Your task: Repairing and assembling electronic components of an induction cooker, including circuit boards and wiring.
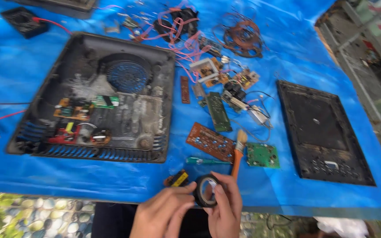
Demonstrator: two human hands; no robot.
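At the bottom centre, both my hands hold a black roll of tape point(206, 191) upright over the near edge of the blue tarp. My left hand point(162, 211) has its fingers against the roll's left side. My right hand point(226, 211) grips the roll from the right and below. Just left of the roll lies a small black and yellow part point(177, 179). A brush with an orange handle point(237, 152) and a green-handled screwdriver point(206, 161) lie just beyond the roll.
An opened dark appliance casing point(95, 99) with a fan grille and small boards lies left. Several circuit boards point(211, 142), red wires and a copper coil point(243, 37) lie mid-table. A black panel point(323, 132) rests right. The tarp edge point(89, 187) runs near me.
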